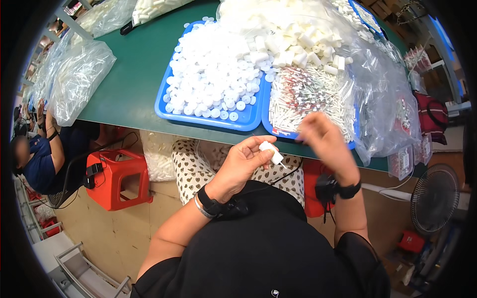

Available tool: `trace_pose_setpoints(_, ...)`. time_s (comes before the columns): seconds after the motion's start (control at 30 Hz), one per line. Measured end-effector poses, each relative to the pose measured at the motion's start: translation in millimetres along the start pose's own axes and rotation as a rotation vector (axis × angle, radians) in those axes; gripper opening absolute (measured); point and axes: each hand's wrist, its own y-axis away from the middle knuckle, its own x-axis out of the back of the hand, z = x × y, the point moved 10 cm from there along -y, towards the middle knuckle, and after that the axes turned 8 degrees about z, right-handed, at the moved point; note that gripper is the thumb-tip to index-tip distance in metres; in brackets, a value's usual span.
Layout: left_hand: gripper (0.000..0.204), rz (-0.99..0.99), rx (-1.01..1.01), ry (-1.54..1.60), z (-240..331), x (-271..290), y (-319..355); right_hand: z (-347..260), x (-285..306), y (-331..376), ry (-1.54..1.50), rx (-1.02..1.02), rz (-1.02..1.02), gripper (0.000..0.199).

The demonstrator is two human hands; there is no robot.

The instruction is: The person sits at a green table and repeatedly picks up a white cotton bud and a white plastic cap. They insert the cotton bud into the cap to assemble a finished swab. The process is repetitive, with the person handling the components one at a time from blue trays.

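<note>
Black shirt [258, 233] | white cylinder [276, 157] | pinched at fingertips of left hand [241, 165]

The one view comes from a wide fisheye camera worn on the head, the left of a pair, looking steeply down over the black top [258, 238]. The left hand [243, 161] and right hand [325, 141] sit close, near the centre; beyond them it faces across the green tabletop [129, 69]. Toward the rim lines bend, so how far off the fan [435, 198] stands is hard to judge.
</note>
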Motion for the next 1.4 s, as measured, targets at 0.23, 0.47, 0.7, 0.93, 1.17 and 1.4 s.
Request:
trace_pose_setpoints(0.23,0.02,-0.114,0.071,0.103,-14,-12,1,23,130,-66,1.161,0.014,0.528,0.037)
trace_pose_setpoints(0.47,0.026,-0.109,0.085,0.073,-8,-4,1,10,125,-55,0.881,0.108,0.576,0.037)
trace_pose_setpoints(0.7,0.03,-0.021,0.012,0.17,5,12,-7,-63,15,10,0.341,0.389,0.146,0.024)
trace_pose_setpoints(0.93,0.023,0.059,-0.048,0.174,5,14,-5,-59,-46,37,0.333,0.501,-0.071,0.026)
trace_pose_setpoints(1.17,0.019,0.154,-0.143,0.187,14,27,-4,-68,-45,41,0.431,0.646,0.01,0.031)
trace_pose_setpoints(1.4,0.018,0.18,-0.257,0.048,13,24,-1,-49,-66,43,0.259,0.502,0.002,0.025)
